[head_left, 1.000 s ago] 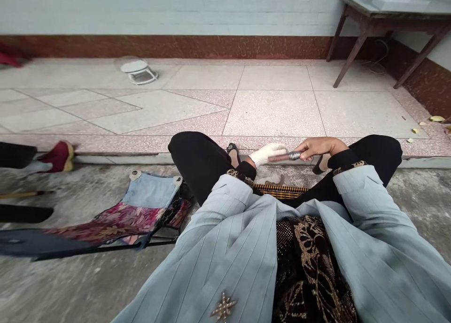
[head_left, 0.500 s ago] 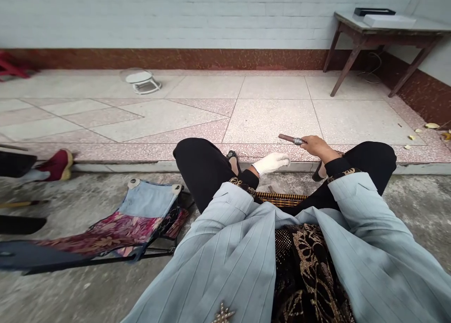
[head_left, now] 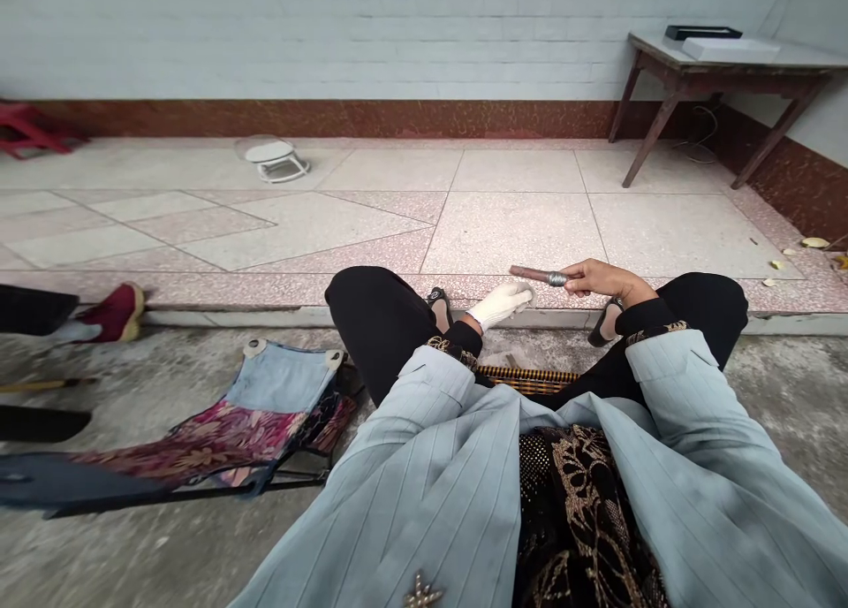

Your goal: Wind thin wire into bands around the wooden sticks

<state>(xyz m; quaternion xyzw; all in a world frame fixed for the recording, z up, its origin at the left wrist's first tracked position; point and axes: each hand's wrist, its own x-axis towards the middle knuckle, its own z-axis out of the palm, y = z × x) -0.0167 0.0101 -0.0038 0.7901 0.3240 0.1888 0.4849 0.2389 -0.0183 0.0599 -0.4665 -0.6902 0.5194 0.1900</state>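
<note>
My right hand point(head_left: 601, 278), bare, is closed on one end of a short brown stick with silvery wire wound around it point(head_left: 533, 275). The stick points left, and the wire coil sits just beyond my fingertips. My left hand point(head_left: 502, 306) wears a white knit glove and is just below the stick's free end, apart from it as far as I can tell. Its fingers are curled together around something greyish by the fingertips, too small to make out. Under my lap shows the edge of a woven black-and-yellow seat or basket point(head_left: 530, 379).
To my left stands a low folding chair with flowered fabric point(head_left: 225, 431), beside another person's red shoe point(head_left: 119, 312). A raised tiled step point(head_left: 371, 290) runs ahead. On it are a small white stool point(head_left: 275, 157), a red stool point(head_left: 40, 129) and a wooden table point(head_left: 722, 64) holding boxes.
My right hand has turned so its back faces up more, and the stick has shifted left and slightly down. My gloved left hand has drawn back a little to the left, its fingers more curled.
</note>
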